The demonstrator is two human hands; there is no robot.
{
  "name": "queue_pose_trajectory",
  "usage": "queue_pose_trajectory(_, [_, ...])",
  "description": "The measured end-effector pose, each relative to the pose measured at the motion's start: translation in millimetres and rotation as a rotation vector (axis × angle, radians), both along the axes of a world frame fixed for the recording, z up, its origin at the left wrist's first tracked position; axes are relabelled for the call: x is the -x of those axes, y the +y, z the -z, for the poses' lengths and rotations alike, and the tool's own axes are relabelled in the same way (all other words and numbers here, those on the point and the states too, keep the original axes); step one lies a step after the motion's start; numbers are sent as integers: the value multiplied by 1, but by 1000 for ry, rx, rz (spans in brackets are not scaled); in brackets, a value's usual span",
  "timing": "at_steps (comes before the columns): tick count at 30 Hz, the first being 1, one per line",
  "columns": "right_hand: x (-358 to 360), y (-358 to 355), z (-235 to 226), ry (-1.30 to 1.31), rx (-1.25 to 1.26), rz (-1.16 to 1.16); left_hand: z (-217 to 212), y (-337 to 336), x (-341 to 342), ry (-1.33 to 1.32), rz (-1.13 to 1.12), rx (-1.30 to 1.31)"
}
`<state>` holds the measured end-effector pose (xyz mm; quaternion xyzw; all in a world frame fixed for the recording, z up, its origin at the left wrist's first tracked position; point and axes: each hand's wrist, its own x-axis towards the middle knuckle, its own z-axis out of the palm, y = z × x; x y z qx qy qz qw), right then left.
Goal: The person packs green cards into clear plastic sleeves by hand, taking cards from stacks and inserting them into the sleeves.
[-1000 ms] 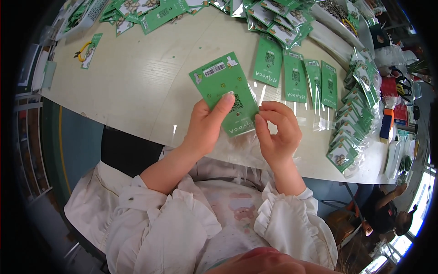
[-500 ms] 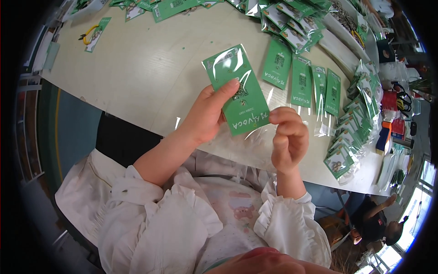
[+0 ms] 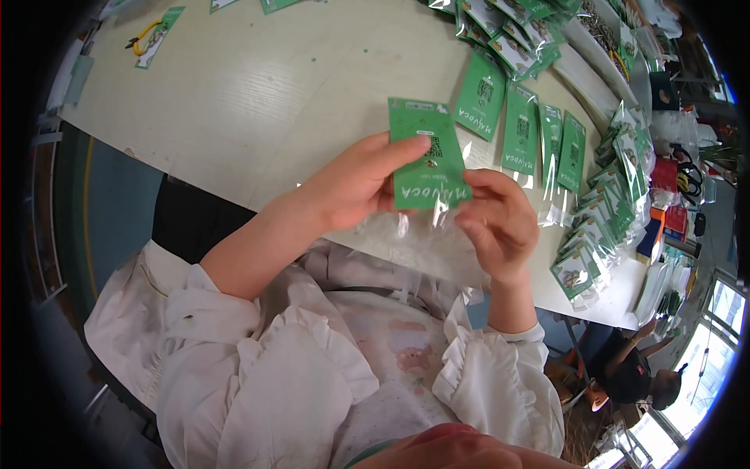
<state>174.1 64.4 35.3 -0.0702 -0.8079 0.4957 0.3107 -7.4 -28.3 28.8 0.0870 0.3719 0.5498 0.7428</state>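
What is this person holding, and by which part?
A green card: the left hand grips its left side, thumb on the front. The right hand is at its lower right corner, grip unclear.

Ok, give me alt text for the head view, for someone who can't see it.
A person's left hand holds a green card over a pale table, the right hand at its lower right corner. More green cards lie to the right, yellow-handled pliers at far left.
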Motion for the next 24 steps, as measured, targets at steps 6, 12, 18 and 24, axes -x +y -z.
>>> queue_pose_trajectory(6, [3, -25, 13, -71, 417, 296, 9, -48, -17, 973, -230, -288])
queue_pose_trajectory(12, [-2, -29, 22, -85, 219, 179, 24, -53, -21, 1354, -319, -575])
queue_pose_trajectory(18, [1, -39, 25, 47, 488, 205, 26, -59, -27, 920, -300, -339])
queue_pose_trajectory(24, [3, -47, 26, -67, 634, 431, 22, -56, -32, 550, -302, -139])
